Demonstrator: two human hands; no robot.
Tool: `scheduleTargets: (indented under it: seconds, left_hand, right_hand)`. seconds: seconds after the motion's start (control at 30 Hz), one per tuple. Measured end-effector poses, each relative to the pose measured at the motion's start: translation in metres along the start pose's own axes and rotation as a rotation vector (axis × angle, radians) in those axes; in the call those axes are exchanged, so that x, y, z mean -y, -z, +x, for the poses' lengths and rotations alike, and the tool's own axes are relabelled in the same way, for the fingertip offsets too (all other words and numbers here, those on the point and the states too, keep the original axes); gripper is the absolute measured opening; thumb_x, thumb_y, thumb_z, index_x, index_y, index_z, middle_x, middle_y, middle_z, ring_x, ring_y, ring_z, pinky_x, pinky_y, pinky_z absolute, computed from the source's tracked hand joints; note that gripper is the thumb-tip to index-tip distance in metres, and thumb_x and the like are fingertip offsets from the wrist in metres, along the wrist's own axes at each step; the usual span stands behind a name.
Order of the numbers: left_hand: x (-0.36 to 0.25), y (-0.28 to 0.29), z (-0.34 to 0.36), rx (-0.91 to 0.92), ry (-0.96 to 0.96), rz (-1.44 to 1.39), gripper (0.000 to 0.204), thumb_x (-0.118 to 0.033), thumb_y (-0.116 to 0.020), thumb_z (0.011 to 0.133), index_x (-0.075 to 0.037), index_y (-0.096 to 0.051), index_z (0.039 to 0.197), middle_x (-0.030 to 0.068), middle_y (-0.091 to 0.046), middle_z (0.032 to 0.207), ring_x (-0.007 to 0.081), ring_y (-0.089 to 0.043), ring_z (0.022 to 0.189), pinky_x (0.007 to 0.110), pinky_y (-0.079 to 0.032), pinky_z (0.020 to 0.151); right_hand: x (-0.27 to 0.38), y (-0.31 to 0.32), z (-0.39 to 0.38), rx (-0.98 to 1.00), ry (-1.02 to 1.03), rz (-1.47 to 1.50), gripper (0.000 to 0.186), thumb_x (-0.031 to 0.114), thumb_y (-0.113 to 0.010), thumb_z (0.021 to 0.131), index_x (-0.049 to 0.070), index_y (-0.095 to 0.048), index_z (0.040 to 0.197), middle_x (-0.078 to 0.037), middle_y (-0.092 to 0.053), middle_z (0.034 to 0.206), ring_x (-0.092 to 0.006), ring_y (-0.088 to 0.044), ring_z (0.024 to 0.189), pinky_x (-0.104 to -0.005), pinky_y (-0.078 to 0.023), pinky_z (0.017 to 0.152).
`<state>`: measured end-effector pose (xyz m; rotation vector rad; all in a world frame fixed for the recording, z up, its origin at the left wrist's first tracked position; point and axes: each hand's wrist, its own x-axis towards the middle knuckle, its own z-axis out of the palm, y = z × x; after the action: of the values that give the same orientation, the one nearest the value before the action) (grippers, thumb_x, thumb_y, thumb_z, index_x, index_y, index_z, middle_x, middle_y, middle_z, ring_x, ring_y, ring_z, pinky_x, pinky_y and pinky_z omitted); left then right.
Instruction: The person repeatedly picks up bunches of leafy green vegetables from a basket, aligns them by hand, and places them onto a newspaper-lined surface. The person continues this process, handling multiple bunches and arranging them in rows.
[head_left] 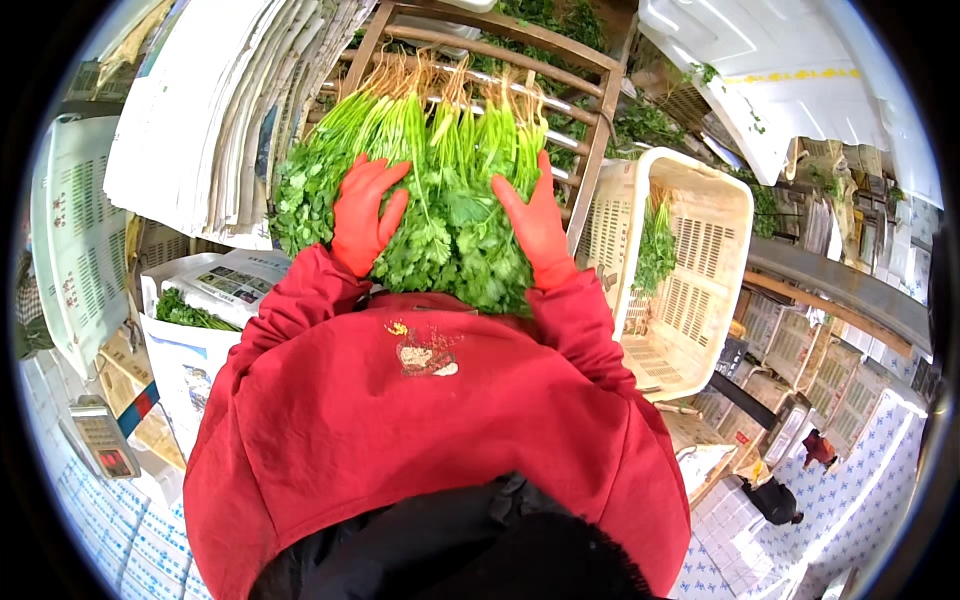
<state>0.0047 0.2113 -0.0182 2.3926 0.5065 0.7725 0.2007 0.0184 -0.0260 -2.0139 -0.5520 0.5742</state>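
A wide spread of cilantro [455,215] lies in front of me, its brown roots pointing away and its leaves toward my body. Beneath it is a brown slatted wooden rack [605,95]. My left hand [367,212], in an orange-red rubber glove, rests on the left part of the leaves with its fingers apart. On the right side, my right hand [538,225], gloved alike, lies against the stems and leaves, thumb and fingers spread. Neither hand is closed round a bunch. The undersides of both hands are hidden.
At the far left stands a tall stack of newspapers [200,120]. A cream plastic crate [735,240] with some cilantro is close on my right. Left of me is a paper-lined box [180,350] holding greens. White foam boxes [760,70] lie at the far right; two people are farther off.
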Motion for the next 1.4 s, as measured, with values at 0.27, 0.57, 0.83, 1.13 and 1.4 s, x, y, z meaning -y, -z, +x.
scheduleTargets:
  seconds: [0.27, 0.57, 0.83, 1.13, 1.4]
  left_hand:
    - [0.0, -0.004, -0.007, 0.07, -0.028, -0.035, 0.035, -0.019, -0.07, 0.092, -0.011, -0.068, 0.125, 0.0131, -0.067, 0.116, 0.0341, -0.057, 0.118, 0.051, -0.035, 0.115]
    - [0.019, 0.001, -0.018, -0.026, -0.003, -0.087, 0.034, -0.019, -0.071, 0.089, -0.01, -0.069, 0.122, 0.0156, -0.066, 0.113, 0.0358, -0.057, 0.116, 0.051, -0.038, 0.114]
    - [0.054, 0.003, -0.023, -0.161, 0.02, -0.26, 0.017, -0.009, -0.065, 0.089, -0.009, -0.068, 0.105, 0.0124, -0.068, 0.105, 0.0362, -0.062, 0.104, 0.052, -0.043, 0.109]
    - [0.008, 0.017, -0.004, -0.024, 0.287, -0.147, 0.04, -0.024, -0.083, 0.074, -0.009, -0.067, 0.109, 0.0091, -0.065, 0.097, 0.0326, -0.062, 0.094, 0.045, -0.047, 0.102]
    - [0.044, 0.024, -0.024, -0.027, 0.427, -0.433, 0.05, -0.005, -0.072, 0.081, -0.007, -0.062, 0.129, 0.0111, -0.063, 0.123, 0.0211, -0.06, 0.11, 0.037, -0.041, 0.109]
  right_hand:
    - [0.026, 0.006, 0.022, -0.201, 0.01, -0.188, 0.046, 0.024, -0.064, 0.097, 0.007, -0.058, 0.14, -0.017, -0.064, 0.134, -0.0318, -0.061, 0.122, -0.0399, -0.045, 0.104]
    - [0.003, -0.028, 0.016, -0.062, 0.15, -0.298, 0.072, 0.037, -0.07, 0.094, 0.007, -0.041, 0.152, -0.026, -0.049, 0.148, -0.039, -0.059, 0.124, -0.0409, -0.048, 0.104]
    - [0.002, -0.061, 0.002, -0.112, 0.117, -0.55, 0.088, 0.032, -0.077, 0.083, 0.011, -0.033, 0.156, -0.033, -0.049, 0.143, -0.0485, -0.056, 0.123, -0.0475, -0.049, 0.1]
    - [0.061, -0.043, 0.071, -0.067, 0.708, -0.646, 0.028, 0.019, -0.071, 0.086, 0.018, -0.075, 0.113, -0.008, -0.073, 0.093, -0.0319, -0.069, 0.09, -0.043, -0.054, 0.079]
    - [0.052, -0.094, 0.144, 0.201, 0.811, -0.835, 0.011, 0.018, -0.066, 0.084, 0.017, -0.077, 0.087, -0.008, -0.073, 0.087, -0.035, -0.07, 0.079, -0.0483, -0.056, 0.072]
